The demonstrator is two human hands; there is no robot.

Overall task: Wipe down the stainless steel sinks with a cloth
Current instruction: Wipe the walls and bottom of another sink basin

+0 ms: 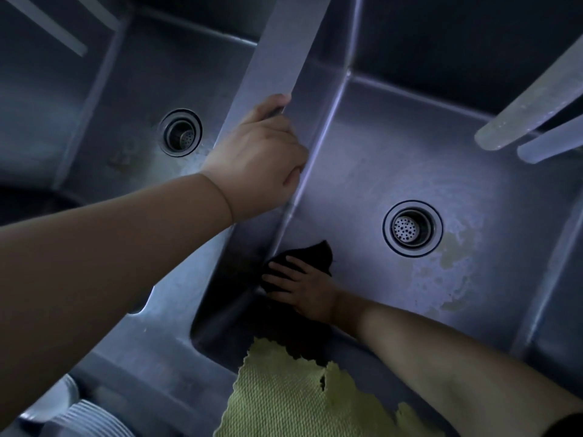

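Note:
Two stainless steel sink basins lie below me, the left basin (132,89) and the right basin (394,146), split by a steel divider (277,52). My left hand (258,156) grips the divider's edge, fingers curled over it. My right hand (299,285) presses flat on a dark cloth (318,250) at the near left corner of the right basin's floor, against the divider wall. Each basin has a round drain strainer, one in the left basin (180,133) and one in the right (412,228). Pale residue patches (451,272) mark the floor near the right drain.
A yellow-green textured cloth (293,395) hangs over the near rim of the right basin. Two faucet spouts (530,108) reach in from the upper right. Ribbed white dishes (88,417) sit at the bottom left. Another spout (47,23) crosses the top left.

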